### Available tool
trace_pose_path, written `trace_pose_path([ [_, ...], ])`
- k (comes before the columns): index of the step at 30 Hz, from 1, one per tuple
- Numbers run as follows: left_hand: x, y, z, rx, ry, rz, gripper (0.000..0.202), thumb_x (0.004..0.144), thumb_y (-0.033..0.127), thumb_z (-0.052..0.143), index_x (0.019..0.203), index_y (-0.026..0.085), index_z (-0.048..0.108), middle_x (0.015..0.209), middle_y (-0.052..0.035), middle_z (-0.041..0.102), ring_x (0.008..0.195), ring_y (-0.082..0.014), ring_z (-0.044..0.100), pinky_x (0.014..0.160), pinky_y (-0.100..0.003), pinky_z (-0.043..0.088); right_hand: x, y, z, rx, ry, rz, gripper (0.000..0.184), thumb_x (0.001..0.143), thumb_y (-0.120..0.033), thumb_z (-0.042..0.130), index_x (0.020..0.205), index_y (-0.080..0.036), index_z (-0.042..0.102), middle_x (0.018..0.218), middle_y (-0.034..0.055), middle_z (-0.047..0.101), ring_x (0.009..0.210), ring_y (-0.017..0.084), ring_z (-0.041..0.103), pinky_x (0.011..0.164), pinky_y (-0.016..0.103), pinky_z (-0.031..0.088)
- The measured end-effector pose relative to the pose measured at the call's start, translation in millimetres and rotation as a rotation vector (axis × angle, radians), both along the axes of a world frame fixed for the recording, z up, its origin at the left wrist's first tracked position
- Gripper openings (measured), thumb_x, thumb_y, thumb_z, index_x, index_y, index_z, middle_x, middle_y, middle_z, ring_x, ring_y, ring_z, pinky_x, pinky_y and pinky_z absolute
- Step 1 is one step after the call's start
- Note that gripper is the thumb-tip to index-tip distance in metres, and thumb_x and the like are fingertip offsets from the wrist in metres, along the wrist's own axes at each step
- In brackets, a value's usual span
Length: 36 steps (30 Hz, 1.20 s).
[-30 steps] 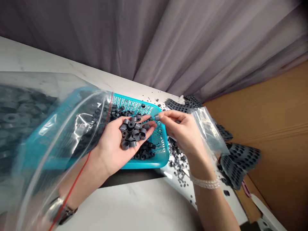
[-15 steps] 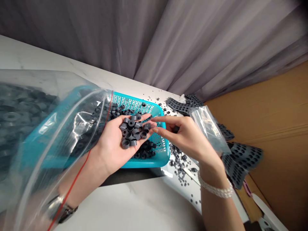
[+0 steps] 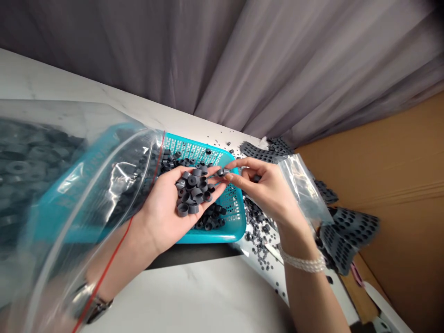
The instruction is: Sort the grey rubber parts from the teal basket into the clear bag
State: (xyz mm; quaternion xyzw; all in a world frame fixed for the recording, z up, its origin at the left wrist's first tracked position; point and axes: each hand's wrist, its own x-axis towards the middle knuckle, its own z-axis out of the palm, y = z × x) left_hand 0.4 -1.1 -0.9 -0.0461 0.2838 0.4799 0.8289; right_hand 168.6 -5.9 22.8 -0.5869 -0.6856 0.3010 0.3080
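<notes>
Palm up, my left hand (image 3: 163, 203) holds a heap of small dark grey rubber caps (image 3: 194, 187), round and hollow at one end. At its fingertips, thumb and forefinger of my right hand (image 3: 263, 185) pinch a single grey cap (image 3: 222, 172). Another dark piece (image 3: 256, 178) shows by the right hand's curled fingers; whether they grip it I cannot tell. Both hands are above a turquoise plastic basket (image 3: 239, 231) with more caps in it. A clear zip bag (image 3: 86, 111) full of caps lies across the basket's left side and over my left forearm.
Small dark bits (image 3: 260, 245) are scattered on the white marbled table (image 3: 194, 286) right of the basket. Perforated dark rubber sheets (image 3: 354, 231) and a flat clear bag (image 3: 305, 185) lie farther right, against a cardboard box (image 3: 391, 175). A grey curtain (image 3: 208, 60) hangs behind.
My right thumb and forefinger have closed on a cap at the left hand's fingertips, and the right wrist has shifted a little left. The left hand keeps its heap.
</notes>
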Motion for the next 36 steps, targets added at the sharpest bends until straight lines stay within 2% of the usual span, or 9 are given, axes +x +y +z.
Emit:
trace_pose_path([
  [6,1,-1,-2.7,0.012,0.019,0.016,0.043,0.083,0.007,0.045,0.124,-0.002,0.052,0.116,-0.0259,0.066,0.107,-0.0327,0.065,0.085,-0.04,0.06,-5,-3,0.5,0.115,-0.137,-0.071,0.014,0.084,-0.03,0.066,0.091,-0.018,0.069,0.051,-0.0073,0.036,0.048,0.008,0.029,0.048,0.027,0.022],
  [10,1,-1,-1.2,0.0,0.029,0.021,0.045,0.082,0.006,0.045,0.126,-0.002,0.051,0.117,-0.0272,0.065,0.108,-0.0323,0.065,0.086,-0.04,0.059,-5,-2,0.1,0.108,-0.1,-0.097,0.014,0.083,-0.03,0.066,0.09,-0.019,0.069,0.05,-0.007,0.038,0.048,0.008,0.031,0.048,0.027,0.022],
  [13,0,-1,0.3,-0.013,0.049,0.039,0.046,0.082,0.006,0.046,0.127,-0.001,0.051,0.12,-0.0269,0.063,0.11,-0.0321,0.064,0.085,-0.038,0.06,-1,2,-2.7,0.012,0.115,-0.093,0.017,0.082,-0.032,0.067,0.094,-0.02,0.068,0.05,-0.0082,0.035,0.046,0.007,0.027,0.046,0.027,0.018],
  [18,0,2,2.0,0.005,0.032,0.068,0.047,0.083,0.007,0.042,0.13,0.001,0.047,0.116,-0.0254,0.066,0.106,-0.0323,0.066,0.082,-0.038,0.061,8,8,-9.4,-0.377,0.741,0.054,0.017,0.081,-0.036,0.067,0.086,-0.022,0.059,0.046,-0.0131,0.022,0.039,0.005,0.01,0.04,0.024,0.008],
  [23,0,2,4.2,-0.019,0.048,0.083,0.048,0.084,0.006,0.039,0.13,-0.003,0.047,0.114,-0.0264,0.067,0.104,-0.0333,0.067,0.076,-0.037,0.062,7,8,-10.3,-0.518,0.987,0.114,0.02,0.083,-0.034,0.063,0.075,-0.021,0.051,0.045,-0.013,0.024,0.037,0.004,0.01,0.038,0.021,0.011],
  [26,0,1,5.3,-0.025,0.041,0.075,0.048,0.083,0.006,0.04,0.129,-0.004,0.048,0.113,-0.0271,0.067,0.105,-0.0337,0.066,0.076,-0.037,0.062,4,8,-11.5,-0.497,1.056,0.089,0.014,0.084,-0.033,0.054,0.077,-0.021,0.053,0.046,-0.0113,0.026,0.037,0.005,0.01,0.037,0.022,0.01],
  [31,-1,1,5.5,-0.037,0.028,0.053,0.047,0.084,0.008,0.04,0.129,0.001,0.05,0.117,-0.0265,0.065,0.108,-0.0335,0.064,0.079,-0.037,0.061,3,16,-21.4,-0.37,1.088,-0.106,0.021,0.081,-0.034,0.041,0.068,-0.021,0.051,0.06,-0.0042,0.046,0.038,0.007,0.016,0.039,0.027,0.01],
  [33,-1,1,4.6,-0.037,0.014,0.051,0.046,0.084,0.008,0.041,0.129,0.003,0.05,0.119,-0.0259,0.064,0.109,-0.033,0.064,0.081,-0.038,0.061,2,18,-25.0,-0.319,0.996,-0.147,0.027,0.083,-0.041,0.047,0.068,-0.02,0.054,0.064,-0.0033,0.049,0.039,0.006,0.019,0.04,0.027,0.011],
  [36,0,2,1.9,-0.017,0.007,0.04,0.044,0.084,0.009,0.041,0.126,0.001,0.052,0.117,-0.0266,0.065,0.109,-0.0327,0.064,0.082,-0.039,0.06,-2,15,-24.3,-0.182,0.702,-0.141,0.024,0.081,-0.044,0.061,0.079,-0.02,0.065,0.059,-0.0058,0.044,0.041,0.006,0.024,0.042,0.027,0.013],
])
